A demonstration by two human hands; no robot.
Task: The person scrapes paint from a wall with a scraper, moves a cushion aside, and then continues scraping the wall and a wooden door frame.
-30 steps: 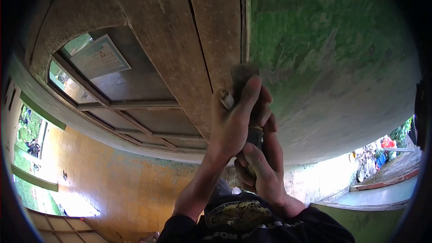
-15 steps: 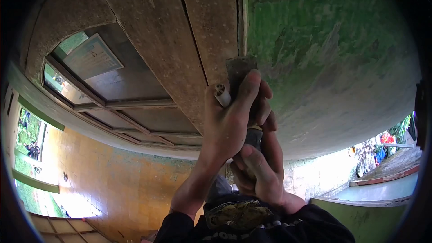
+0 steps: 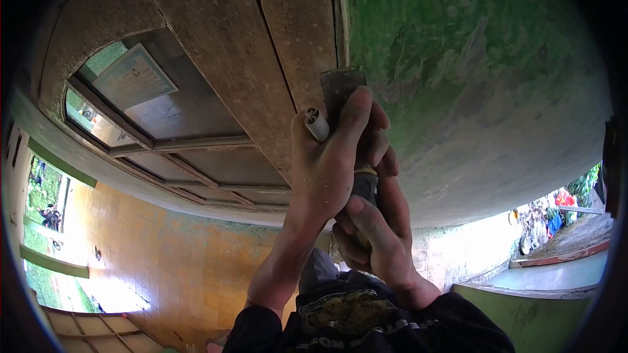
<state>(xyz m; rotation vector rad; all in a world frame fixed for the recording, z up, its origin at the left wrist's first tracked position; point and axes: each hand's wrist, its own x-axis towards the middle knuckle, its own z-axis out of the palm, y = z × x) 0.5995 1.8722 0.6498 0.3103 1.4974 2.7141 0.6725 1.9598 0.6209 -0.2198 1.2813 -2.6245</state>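
Both hands are on a scraper (image 3: 341, 88) with a flat, dull metal blade, held up against the wooden frame beside the green wall. My left hand (image 3: 325, 167) is closed around the upper part of the tool, its thumb lying along the blade. A short pale roll (image 3: 316, 124) pokes out between that thumb and the rest of the hand. Lower down, my right hand (image 3: 386, 242) wraps the dark handle (image 3: 364, 186). The blade's edge is right at the seam between wood and wall. Part of the handle is hidden by fingers.
Green paint on the wall (image 3: 425, 26) is patchy, with bare grey below. Brown wooden boards (image 3: 216, 46) run alongside. To the left is a paned window (image 3: 196, 117) with a paper sheet (image 3: 136, 76) behind its glass. A tiled floor (image 3: 190, 268) lies below.
Both hands and the scraper have shifted slightly up and left in the view, the blade staying along the seam. The grip looks the same.
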